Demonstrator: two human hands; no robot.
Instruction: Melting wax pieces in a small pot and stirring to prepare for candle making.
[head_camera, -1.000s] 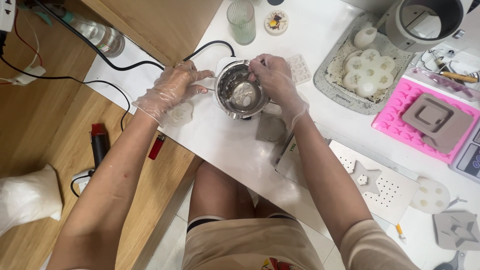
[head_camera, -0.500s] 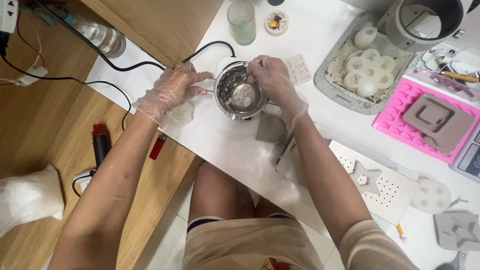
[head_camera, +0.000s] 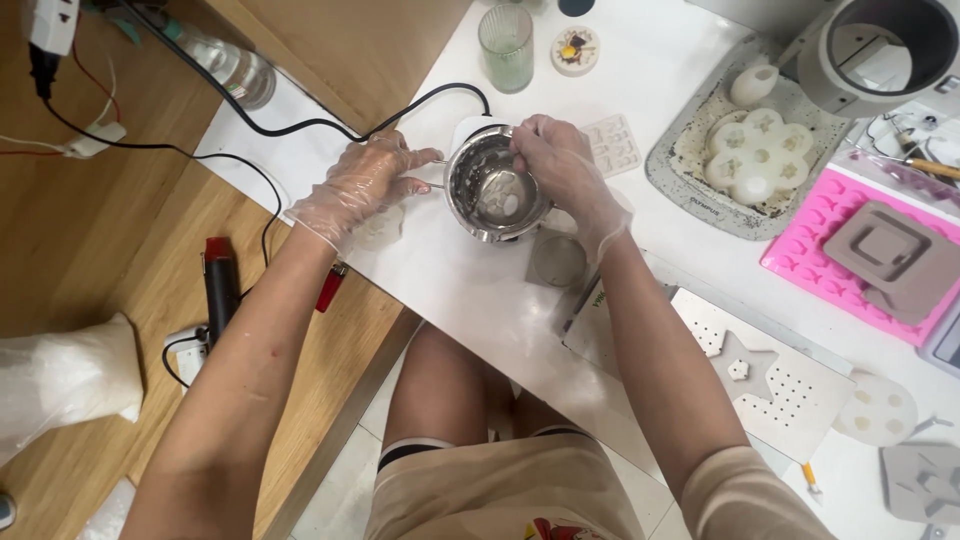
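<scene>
Head view, looking down. A white table (head_camera: 470, 290) runs diagonally across the frame, with a wooden floor (head_camera: 90, 250) to its left. On the far right lie a pink mould (head_camera: 800, 255) under a grey square mould (head_camera: 893, 258), and a grey tray (head_camera: 672, 170) holding a white flower-shaped casting (head_camera: 757, 155). A ribbed glass (head_camera: 506, 46) stands at the table's far edge, well apart from the hands.

The steel pot (head_camera: 497, 185) sits directly ahead of the person, between both hands, on a small white base; pale lumps lie in its bottom. A thin wire handle projects from the pot's left side, so its long axis points toward the left hand (head_camera: 362, 185).

The left hand, gloved, lies just beside the pot with fingers loosely curled and their tips meeting the handle; whether they actually pinch it cannot be told. The right hand (head_camera: 563, 165), also gloved, arches over the pot's right rim with fingertips bunched together inside it; what they pinch, if anything, is hidden. The right hand is the nearer to the contents.
</scene>
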